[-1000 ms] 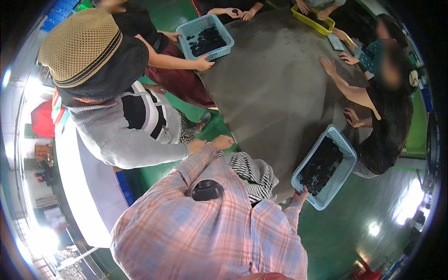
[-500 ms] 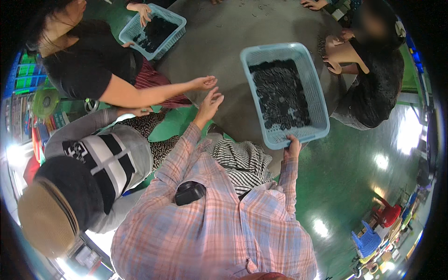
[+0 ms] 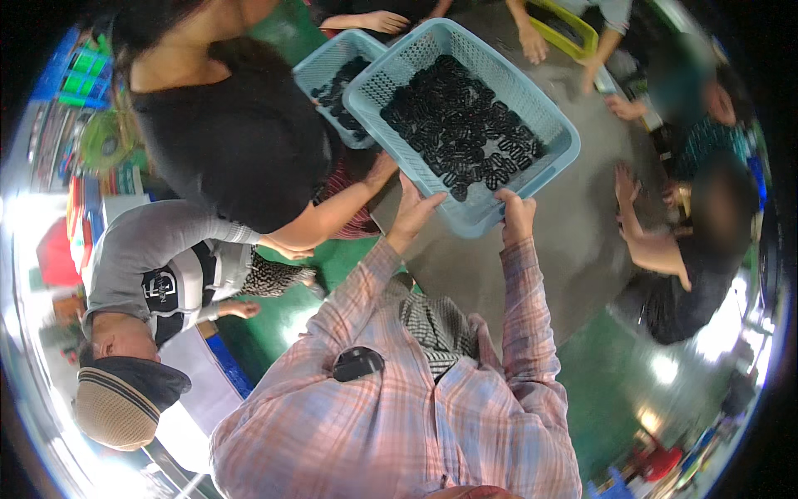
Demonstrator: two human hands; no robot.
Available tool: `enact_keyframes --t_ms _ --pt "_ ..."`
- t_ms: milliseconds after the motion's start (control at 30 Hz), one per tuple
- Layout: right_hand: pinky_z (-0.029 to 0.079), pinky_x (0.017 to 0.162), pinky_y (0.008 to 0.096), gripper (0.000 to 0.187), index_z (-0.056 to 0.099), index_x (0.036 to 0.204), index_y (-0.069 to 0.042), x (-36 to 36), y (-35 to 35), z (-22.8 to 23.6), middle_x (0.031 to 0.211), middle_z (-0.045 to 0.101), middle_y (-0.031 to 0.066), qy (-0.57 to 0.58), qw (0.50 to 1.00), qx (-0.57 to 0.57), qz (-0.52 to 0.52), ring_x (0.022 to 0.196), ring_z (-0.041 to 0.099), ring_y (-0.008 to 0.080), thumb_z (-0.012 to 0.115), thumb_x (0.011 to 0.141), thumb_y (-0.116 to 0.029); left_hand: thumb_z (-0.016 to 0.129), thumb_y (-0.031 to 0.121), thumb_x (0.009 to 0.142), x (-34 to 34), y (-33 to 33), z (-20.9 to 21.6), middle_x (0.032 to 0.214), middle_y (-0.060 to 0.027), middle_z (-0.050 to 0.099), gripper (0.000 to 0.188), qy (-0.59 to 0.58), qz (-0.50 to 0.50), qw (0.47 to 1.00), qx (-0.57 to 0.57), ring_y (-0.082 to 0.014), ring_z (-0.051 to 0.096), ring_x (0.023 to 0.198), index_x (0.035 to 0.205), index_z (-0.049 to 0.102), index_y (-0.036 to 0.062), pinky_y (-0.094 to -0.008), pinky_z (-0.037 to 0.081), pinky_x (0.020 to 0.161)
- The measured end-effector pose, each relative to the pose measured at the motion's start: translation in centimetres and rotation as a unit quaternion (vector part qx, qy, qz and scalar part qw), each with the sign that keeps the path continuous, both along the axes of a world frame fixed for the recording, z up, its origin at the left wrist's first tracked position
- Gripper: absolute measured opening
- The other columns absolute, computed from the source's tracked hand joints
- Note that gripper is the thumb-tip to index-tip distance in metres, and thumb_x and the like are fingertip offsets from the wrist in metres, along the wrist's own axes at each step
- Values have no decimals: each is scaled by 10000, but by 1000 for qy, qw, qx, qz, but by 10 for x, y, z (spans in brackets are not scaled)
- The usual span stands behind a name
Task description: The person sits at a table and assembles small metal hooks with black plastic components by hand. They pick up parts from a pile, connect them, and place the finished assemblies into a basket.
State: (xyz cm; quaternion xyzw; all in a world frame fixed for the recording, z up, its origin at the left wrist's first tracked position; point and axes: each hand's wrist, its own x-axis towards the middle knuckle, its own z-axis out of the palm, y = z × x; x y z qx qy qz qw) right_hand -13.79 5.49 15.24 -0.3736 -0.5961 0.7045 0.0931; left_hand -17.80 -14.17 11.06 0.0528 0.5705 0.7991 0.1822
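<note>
A light blue plastic basket [image 3: 559, 170] is tilted over the table in front of me. Small black oval pieces [image 3: 453, 108] with slots cover much of its bottom. My right hand [image 3: 517, 214] grips the near rim, thumb on top and fingers partly hidden. At the near left corner, my left hand [image 3: 413, 212] holds the basket's side, its fingers partly behind the wall. Close to my left hand, a co-worker's hand [image 3: 382, 170] reaches in beside the basket.
Behind the basket's left side stands a second blue basket [image 3: 309, 71] with black pieces. A yellow tray [image 3: 588, 43] is at the far right of the grey table [image 3: 532, 274]. Co-workers surround the table; one in a knitted cap [image 3: 120, 403] bends at my left.
The basket has moved forward and left and turned. My left hand, free before, has come onto it. The co-worker in black has leaned closer; black pieces have shifted inside the basket.
</note>
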Motion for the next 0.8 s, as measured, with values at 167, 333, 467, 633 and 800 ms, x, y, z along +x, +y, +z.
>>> enact_keyframes --t_ms 167,333,467,633,800 --pt "397 382 273 222 582 845 13 -85 -8 23 615 543 37 11 974 211 85 462 508 129 645 667 -103 594 30 782 -43 9 -12 1083 -33 508 608 -189 103 976 25 -138 530 948 1280 263 141 -296 440 739" --pt "489 771 440 741 407 1354 -99 -149 -19 43 876 680 189 -66 880 445 149 804 654 369 625 659 -235 561 56 819 -94 14 -19 1066 -47 535 343 -203 110 970 78 -159 548 946 1128 414 76 -319 465 747" --pt "515 750 444 931 157 1474 -229 -189 -68 69 1178 574 233 -87 819 542 165 834 644 406 623 669 -204 560 99 865 -137 22 -65 1077 -69 561 208 -232 126 954 145 -180 577 912 1064 523 53 -337 523 748" --pt "536 749 446 962 106 1470 -349 -212 -105 80 1428 326 249 -27 723 661 198 1007 585 442 628 693 -129 581 115 850 -164 48 -65 1236 -96 492 342 -292 80 874 380 -214 513 1090 1159 470 17 -406 479 869" --pt "532 780 543 843 219 1443 -389 -216 -143 61 1476 237 226 66 618 736 267 1061 487 576 570 753 -54 587 136 850 -182 14 -108 1248 -108 489 399 -248 273 790 490 -216 518 1099 1200 438 19 -409 484 874"
